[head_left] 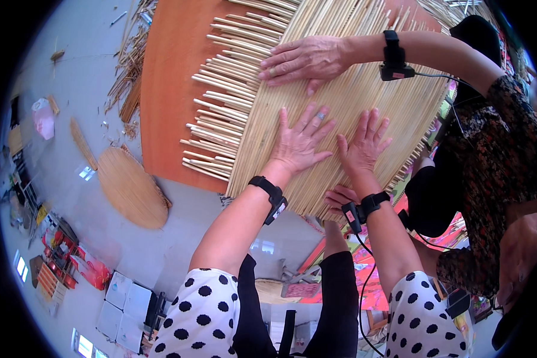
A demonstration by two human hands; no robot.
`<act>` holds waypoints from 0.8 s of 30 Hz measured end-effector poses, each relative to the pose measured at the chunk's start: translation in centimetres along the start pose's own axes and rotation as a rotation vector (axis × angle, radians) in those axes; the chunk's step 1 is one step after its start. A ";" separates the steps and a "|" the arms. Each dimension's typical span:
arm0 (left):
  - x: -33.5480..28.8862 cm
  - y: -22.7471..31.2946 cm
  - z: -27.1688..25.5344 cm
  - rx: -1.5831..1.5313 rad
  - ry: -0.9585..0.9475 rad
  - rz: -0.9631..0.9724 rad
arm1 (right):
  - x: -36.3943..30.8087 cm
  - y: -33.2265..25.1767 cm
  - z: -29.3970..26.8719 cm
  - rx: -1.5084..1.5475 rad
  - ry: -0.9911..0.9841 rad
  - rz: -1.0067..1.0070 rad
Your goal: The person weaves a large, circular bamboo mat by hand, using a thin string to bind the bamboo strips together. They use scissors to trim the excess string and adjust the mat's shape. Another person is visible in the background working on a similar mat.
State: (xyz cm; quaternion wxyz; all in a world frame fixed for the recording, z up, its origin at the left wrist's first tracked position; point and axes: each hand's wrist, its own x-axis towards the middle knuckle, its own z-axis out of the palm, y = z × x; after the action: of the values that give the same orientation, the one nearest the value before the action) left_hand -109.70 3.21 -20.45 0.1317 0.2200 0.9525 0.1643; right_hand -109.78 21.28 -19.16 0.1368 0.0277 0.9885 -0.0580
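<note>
A broad mat of straw-coloured stalks [256, 149] lies on an orange-brown board [167, 89]. The stalks run side by side, and their uneven ends stick out past the mat's left edge. My left hand [298, 146] rests flat on the mat near that edge, fingers spread, a ring on one finger. To its right, my right hand [364, 146] also lies palm down with fingers apart. Neither hand grips anything. Another person's hand [310, 59] presses on the mat beyond mine. That person's second hand [341, 198] is at the near edge, partly hidden behind my right wrist.
The co-worker [489, 173] leans in from the right. Loose stalks [128, 77] litter the floor left of the board. A flat oval woven piece [131, 188] lies on the floor. Farther off at lower left are white boxes [125, 304] and red items [89, 268].
</note>
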 end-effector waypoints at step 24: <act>-0.3 -4.2 -1.0 0.022 0.105 -0.119 | -0.3 1.4 -0.5 -0.049 -0.001 0.072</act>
State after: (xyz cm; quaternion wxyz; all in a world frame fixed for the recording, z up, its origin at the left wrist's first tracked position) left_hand -111.31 -0.73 -21.04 0.0888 0.1555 0.9712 0.1572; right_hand -109.47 22.68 -18.77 0.1402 0.0599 0.9879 -0.0290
